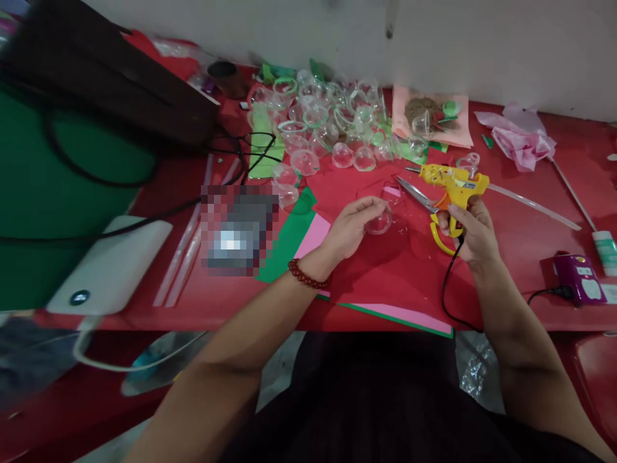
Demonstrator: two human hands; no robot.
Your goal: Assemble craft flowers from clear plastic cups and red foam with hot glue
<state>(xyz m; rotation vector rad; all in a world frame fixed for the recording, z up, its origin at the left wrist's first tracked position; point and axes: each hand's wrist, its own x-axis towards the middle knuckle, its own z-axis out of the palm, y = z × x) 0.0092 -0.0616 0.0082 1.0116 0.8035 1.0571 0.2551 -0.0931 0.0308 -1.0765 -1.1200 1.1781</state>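
clothing (371, 399): dark, plain | left hand (355, 224): dark red bracelet (308, 277) of round beads at wrist | forearms (260, 315): bare

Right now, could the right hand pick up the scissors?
Probably not without putting something down: the right hand is holding the yellow glue gun, which partly covers the scissors in this view.

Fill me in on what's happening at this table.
A person is working at a red table with both hands occupied. The right hand grips a yellow glue gun, while the left hand holds a small clear plastic cup over red sheets. The gun's nozzle is apart from the cup. Scissors are close by the gun, and many more clear cups are heaped toward the wall.
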